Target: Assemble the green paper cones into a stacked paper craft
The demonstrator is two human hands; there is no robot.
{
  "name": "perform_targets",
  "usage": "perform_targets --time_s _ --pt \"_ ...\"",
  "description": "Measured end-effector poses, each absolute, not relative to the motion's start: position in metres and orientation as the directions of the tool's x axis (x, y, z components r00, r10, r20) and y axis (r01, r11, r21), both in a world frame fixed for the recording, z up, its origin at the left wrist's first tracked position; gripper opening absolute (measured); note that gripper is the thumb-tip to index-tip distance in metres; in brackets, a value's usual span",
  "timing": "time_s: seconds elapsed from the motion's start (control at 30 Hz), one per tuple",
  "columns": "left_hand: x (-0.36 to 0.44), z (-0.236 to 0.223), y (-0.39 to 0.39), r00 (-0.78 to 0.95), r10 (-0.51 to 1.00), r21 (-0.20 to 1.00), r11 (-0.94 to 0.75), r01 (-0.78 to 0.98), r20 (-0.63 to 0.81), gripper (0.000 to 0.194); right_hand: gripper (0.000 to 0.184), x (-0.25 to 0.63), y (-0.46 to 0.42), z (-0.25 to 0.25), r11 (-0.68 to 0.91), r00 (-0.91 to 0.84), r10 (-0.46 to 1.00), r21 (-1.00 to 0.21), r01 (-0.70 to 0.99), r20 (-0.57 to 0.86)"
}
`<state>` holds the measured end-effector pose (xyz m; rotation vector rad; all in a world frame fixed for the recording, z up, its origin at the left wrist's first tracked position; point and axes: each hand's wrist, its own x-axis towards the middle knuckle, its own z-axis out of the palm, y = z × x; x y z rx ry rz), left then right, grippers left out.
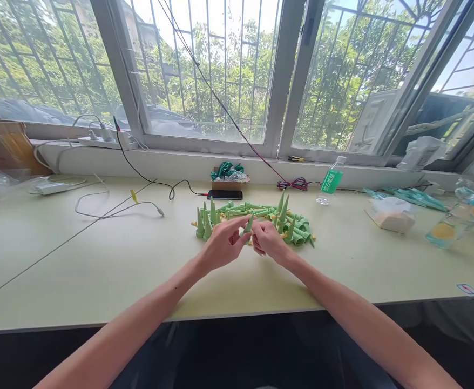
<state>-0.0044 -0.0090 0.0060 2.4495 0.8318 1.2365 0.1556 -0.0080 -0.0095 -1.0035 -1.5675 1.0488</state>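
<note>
Two bare forearms (186, 278) stretch across the pale cream tabletop (131, 270), angling inward until the hands nearly meet! The left hand (223, 246) has its thumb and fingers pinched around a slim, pointed green cone (249, 223), tip up, right in front of a loose heap of green cones and tubes (257, 209). Close beside it, the right hand (270, 237) curls, fingers folded under; whether it's grasping anything, I can't tell.

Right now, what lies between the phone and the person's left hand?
In the head view, a cluster of green pieces lies between the phone and the left hand.
</note>
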Motion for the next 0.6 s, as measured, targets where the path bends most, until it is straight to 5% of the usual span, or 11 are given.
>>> perform_targets --time_s 0.2,0.6 --pt "-0.0047 0.0056 -0.0104 0.531 0.568 0.411 -0.823 0.392 0.629 0.031 0.037 0.1555 -0.0121 -0.0047 0.231 -0.197 0.958 -0.968 0.095 0.209" --pt "-0.0015 0.0088 -0.0102 0.466 0.736 0.763 -0.621 0.179 0.491 0.037 0.052 0.1547 -0.0075 -0.0141 0.286 -0.19 0.946 -0.951 0.114 0.262"
